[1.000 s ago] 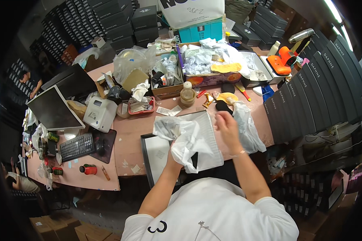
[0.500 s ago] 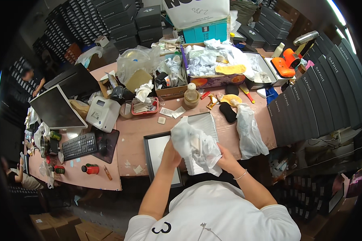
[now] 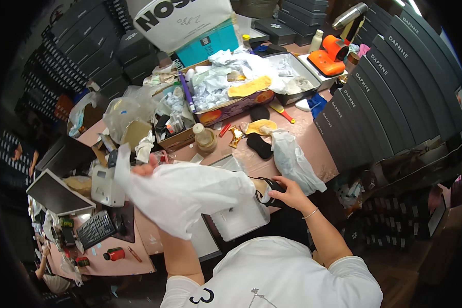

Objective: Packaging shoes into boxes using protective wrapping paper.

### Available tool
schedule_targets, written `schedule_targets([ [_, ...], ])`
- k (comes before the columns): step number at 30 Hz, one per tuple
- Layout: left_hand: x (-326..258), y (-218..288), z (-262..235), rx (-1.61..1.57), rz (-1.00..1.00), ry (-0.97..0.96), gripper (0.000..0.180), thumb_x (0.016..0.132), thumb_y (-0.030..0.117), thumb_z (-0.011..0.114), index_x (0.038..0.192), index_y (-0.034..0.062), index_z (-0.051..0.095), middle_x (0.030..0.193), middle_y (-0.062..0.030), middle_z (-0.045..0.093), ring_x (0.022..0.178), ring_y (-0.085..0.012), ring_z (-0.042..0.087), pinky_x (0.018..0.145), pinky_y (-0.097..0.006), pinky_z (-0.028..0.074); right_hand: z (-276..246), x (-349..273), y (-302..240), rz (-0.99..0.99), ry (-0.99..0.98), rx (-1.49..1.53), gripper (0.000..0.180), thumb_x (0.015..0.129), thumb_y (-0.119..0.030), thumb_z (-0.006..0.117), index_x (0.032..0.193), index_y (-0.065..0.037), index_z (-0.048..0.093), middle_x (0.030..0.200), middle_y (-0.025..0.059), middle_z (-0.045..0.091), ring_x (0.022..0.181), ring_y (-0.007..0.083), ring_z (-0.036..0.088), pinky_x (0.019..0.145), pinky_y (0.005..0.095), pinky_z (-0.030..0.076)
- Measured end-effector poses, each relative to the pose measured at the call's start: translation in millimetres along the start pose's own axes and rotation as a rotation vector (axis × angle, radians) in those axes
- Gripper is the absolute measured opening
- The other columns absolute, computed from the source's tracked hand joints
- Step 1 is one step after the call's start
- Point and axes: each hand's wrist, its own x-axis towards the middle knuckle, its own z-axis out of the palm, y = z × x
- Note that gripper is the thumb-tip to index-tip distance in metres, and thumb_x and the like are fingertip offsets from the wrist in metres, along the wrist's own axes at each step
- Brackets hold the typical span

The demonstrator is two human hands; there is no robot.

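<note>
My right hand (image 3: 288, 193) grips a black strappy shoe (image 3: 266, 195), a sandal by its look, at the end that sticks out of a thin white bag (image 3: 190, 190). The rest of that shoe is hidden inside the bag. My left hand (image 3: 146, 168) pinches the bag's far end and holds it stretched out to the left. Under the bag lies a white ribbed tray-like piece (image 3: 241, 218), beside an open dark box (image 3: 206, 241) that the bag partly covers.
A second white bag (image 3: 295, 161) lies right of my hands, near a black oval pad (image 3: 259, 146). Behind stand a glass bottle (image 3: 204, 137) and a carton of crumpled paper (image 3: 215, 110). Dark shoe boxes (image 3: 390, 97) rise at the right; a keyboard (image 3: 96, 229) sits left.
My left hand has swept left and up, drawing the white bag out long. The black shoe now shows in my right hand. The whole view has turned and shifted.
</note>
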Motion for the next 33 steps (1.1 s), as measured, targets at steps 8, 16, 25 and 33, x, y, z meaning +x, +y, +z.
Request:
schedule_targets([
  [8,-99.5,-96.3,-122.6,1.410,-0.373,-1.059,0.025,0.090,0.013,0.056,0.109,-0.0021,0.061,0.099,-0.0100,0.065,0.093,-0.0220,0.060,0.093,-0.035,0.043,-55.3,22.4,-19.7,-0.028,0.298,0.347,0.050,0.084,-0.023,0.069,0.124,0.004,0.054,0.100,0.0085,0.062,0.089,0.0116,0.057,0.079,0.0259,0.047],
  [16,-63.1,-56.0,-72.1,0.689,-1.411,-0.652,0.070,0.095,0.059,0.034,0.127,-0.0018,0.049,0.105,-0.0137,0.063,0.095,-0.0221,0.062,0.086,-0.038,0.051,-20.1,38.3,-113.7,-0.242,-0.724,-0.450,0.051,0.074,-0.027,0.064,0.113,0.004,0.059,0.102,0.0184,0.065,0.091,0.0281,0.063,0.082,0.0354,0.049],
  [25,-132.0,-9.6,-109.1,0.163,-1.365,0.133,0.068,0.095,0.062,0.027,0.122,0.0027,0.050,0.103,-0.0160,0.063,0.081,-0.0243,0.063,0.071,-0.035,0.054,86.5,16.5,-95.3,-0.884,-0.304,-0.905,0.029,0.071,-0.024,0.073,0.091,-0.009,0.059,0.084,0.0053,0.057,0.083,0.0231,0.059,0.072,0.0352,0.043],
  [33,-171.9,8.6,-121.2,0.224,-1.246,0.202,0.036,0.094,0.040,0.051,0.115,0.0114,0.052,0.107,-0.0050,0.061,0.098,-0.0163,0.061,0.083,-0.035,0.052,130.0,2.4,-45.1,-0.598,-0.378,-0.602,0.039,0.080,-0.024,0.062,0.113,-0.003,0.058,0.101,0.0159,0.064,0.087,0.0348,0.061,0.080,0.0409,0.048],
])
